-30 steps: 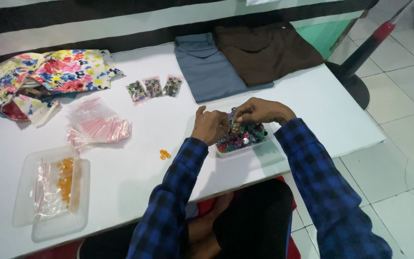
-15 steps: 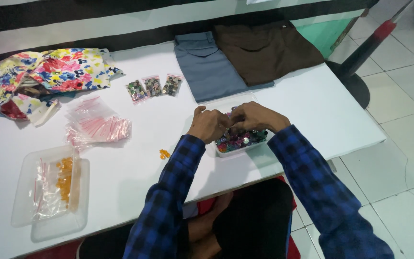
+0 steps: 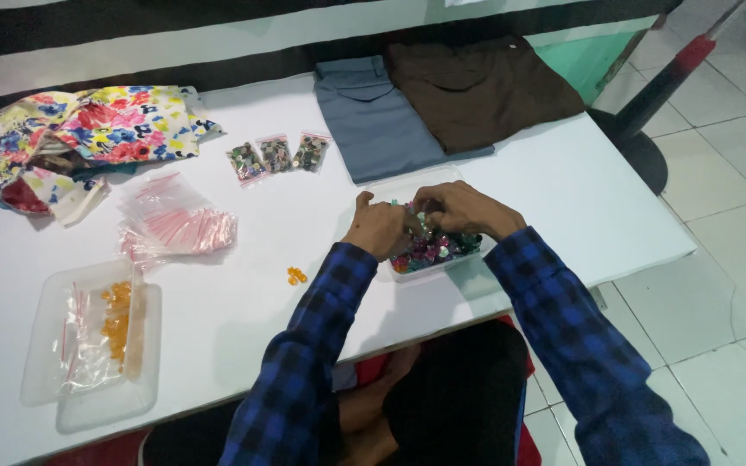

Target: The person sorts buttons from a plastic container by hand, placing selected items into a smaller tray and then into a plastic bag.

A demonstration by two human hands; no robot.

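A clear plastic tray [image 3: 465,259] full of small multicoloured buttons [image 3: 432,248] sits on the white table [image 3: 243,302] in front of me. My left hand [image 3: 377,226] rests at the tray's left edge, fingers curled in toward the pile. My right hand [image 3: 464,210] hovers over the buttons, fingers bent together and meeting the left hand's fingertips. Something small seems pinched between the two hands; I cannot make out what it is. Both sleeves are blue-and-black plaid.
Three small bags of buttons [image 3: 275,155] lie beyond the tray. A heap of clear zip bags [image 3: 174,226] and a flowered cloth [image 3: 79,134] are at left. A clear box with orange beads [image 3: 97,336] sits near left; loose orange beads [image 3: 296,275]. Folded grey [image 3: 373,121] and brown [image 3: 477,86] garments lie behind.
My right hand has slid left over the tray until its fingertips meet my left hand. The left hand has barely moved.
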